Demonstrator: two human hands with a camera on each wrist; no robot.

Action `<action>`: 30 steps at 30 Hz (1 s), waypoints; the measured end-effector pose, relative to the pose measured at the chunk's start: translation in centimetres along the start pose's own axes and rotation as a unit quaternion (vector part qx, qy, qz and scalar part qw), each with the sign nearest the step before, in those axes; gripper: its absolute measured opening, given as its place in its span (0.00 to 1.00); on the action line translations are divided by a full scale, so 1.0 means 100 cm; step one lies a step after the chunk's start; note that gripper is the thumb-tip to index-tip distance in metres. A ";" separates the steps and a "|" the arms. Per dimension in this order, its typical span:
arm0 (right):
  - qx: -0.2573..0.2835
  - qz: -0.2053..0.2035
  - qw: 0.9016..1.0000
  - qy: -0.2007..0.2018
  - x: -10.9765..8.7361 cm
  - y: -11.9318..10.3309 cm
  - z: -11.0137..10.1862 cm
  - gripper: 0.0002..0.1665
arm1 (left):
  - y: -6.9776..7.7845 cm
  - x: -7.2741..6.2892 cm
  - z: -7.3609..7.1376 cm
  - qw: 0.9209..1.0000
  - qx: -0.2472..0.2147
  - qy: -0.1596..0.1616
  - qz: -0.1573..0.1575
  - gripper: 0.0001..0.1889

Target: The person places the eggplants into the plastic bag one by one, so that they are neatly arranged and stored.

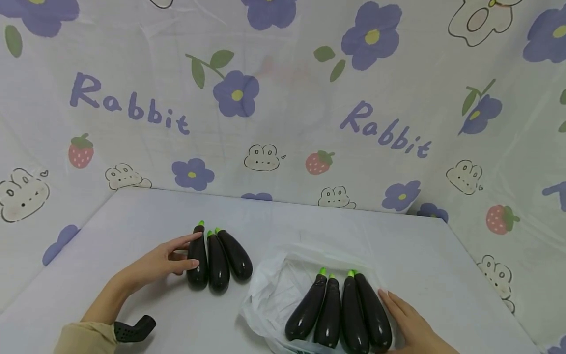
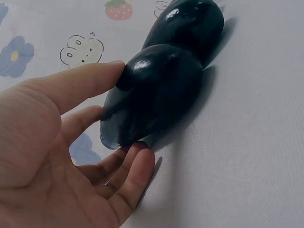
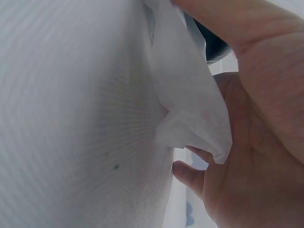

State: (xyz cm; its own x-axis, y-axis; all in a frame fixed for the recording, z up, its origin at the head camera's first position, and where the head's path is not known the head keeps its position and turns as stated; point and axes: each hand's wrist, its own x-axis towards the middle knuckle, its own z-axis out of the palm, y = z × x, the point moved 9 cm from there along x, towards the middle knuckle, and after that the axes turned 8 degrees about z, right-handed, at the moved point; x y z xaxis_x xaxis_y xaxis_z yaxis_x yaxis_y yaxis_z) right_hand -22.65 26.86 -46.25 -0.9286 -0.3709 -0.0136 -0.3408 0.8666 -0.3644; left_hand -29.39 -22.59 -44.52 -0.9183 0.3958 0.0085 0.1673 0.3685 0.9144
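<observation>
1. At between 4 and 5 o'clock, nearest, the right hand (image 1: 411,319) touches the side of a white, translucent, crumpled plastic bag (image 1: 265,300). Its fingers are nearly straight, with the thumb spread well away from them; a flap of the film hangs in that gap.
2. At 5 o'clock, four glossy, dark purple-black, long eggplants with bright green stems (image 1: 353,314) lie side by side inside the open bag, stems pointing towards 12.
3. Between 7 and 8 o'clock, a beige sleeve (image 1: 84,339) covers the left forearm, and a black, curved, perforated piece (image 1: 134,329) sits beside its cuff.
4. At 8 o'clock, the left hand (image 1: 155,263) holds the leftmost eggplant (image 1: 201,275) of another three, thumb and fingers curved about it.
5. At 7 o'clock, the other two loose eggplants (image 1: 218,268) lie just to its right, close together on the white desk (image 1: 442,275).
6. Farthest, towards 12 o'clock, a white cloth printed with purple flowers, strawberries, rabbits and "Rabbit" lettering (image 1: 283,123) hangs behind the desk.
</observation>
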 end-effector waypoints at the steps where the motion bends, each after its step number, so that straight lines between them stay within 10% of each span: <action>1: 0.000 -0.001 1.000 0.000 0.000 0.000 0.000 0.71 | 0.000 0.000 0.000 1.000 0.000 0.000 0.002 0.40; 30: -0.017 -0.035 0.999 0.033 -0.001 -0.001 -0.003 0.74 | -0.001 -0.001 -0.003 1.000 -0.011 0.021 0.014 0.40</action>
State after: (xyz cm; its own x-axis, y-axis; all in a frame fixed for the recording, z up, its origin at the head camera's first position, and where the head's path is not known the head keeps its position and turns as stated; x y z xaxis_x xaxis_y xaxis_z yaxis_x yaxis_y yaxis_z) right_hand -22.58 26.91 -45.98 -0.9096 -0.4089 0.0732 -0.4090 0.8508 -0.3299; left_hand -29.45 -22.90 -44.45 -0.9275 0.3705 0.0503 0.1853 0.3386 0.9225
